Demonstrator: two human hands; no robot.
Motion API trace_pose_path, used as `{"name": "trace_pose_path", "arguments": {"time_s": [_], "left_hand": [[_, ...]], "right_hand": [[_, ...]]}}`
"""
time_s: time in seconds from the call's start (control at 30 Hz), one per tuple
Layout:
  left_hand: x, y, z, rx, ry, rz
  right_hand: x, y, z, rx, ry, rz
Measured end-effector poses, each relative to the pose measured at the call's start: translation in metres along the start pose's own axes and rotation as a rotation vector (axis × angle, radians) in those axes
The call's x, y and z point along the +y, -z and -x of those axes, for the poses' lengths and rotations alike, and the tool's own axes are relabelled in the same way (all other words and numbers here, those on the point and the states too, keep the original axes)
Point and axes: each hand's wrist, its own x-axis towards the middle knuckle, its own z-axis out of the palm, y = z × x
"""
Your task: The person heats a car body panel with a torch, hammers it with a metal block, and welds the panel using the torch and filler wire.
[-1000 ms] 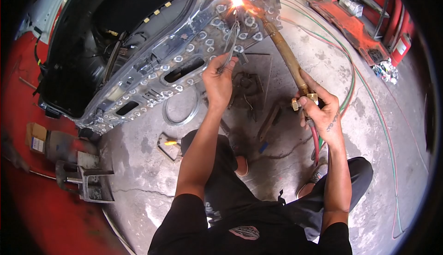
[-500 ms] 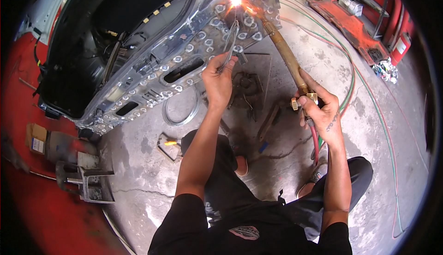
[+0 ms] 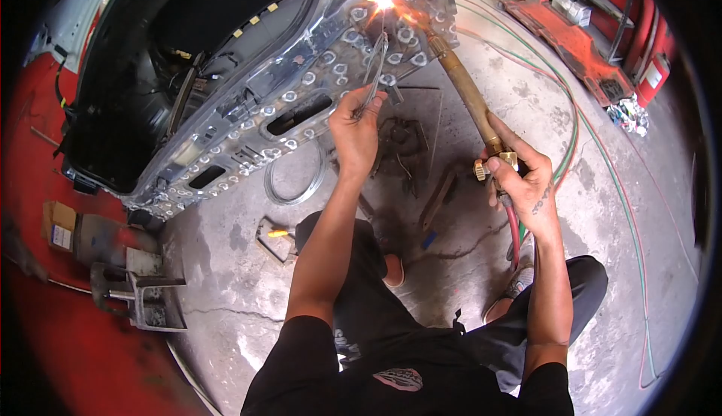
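My right hand [image 3: 524, 177] is wrapped round the brass lower end of a gas welding torch [image 3: 468, 94], near its valve knobs. The torch points up and left, with a bright flame [image 3: 383, 0] at the upper corner of a bare metal car body panel [image 3: 302, 77]. Pinched in my left hand [image 3: 355, 132] is a folded bundle of thin welding wire [image 3: 377, 70], one end reaching up to the glow. Rows of round weld marks cover the panel. Glare hides the torch tip and the spot being heated.
A coil of wire [image 3: 295, 178] and a hacksaw-like frame [image 3: 275, 238] lie on the floor. Green and red hoses [image 3: 575, 107] curve along the right. A red fire extinguisher [image 3: 653, 79] and an orange-red jack [image 3: 565, 40] stand at upper right. A metal stand [image 3: 147, 293] is at lower left.
Both hands, the torch and the wire stay almost in place. The flame's glow and sparks differ slightly in shape.
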Motion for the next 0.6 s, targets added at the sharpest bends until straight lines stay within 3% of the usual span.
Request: {"name": "trace_pose_path", "arguments": {"time_s": [0.6], "left_hand": [[-0.0025, 0.0019, -0.0029, 0.004, -0.007, -0.018]], "right_hand": [[0.0011, -0.0004, -0.0001, -0.005, 0.002, -0.009]]}}
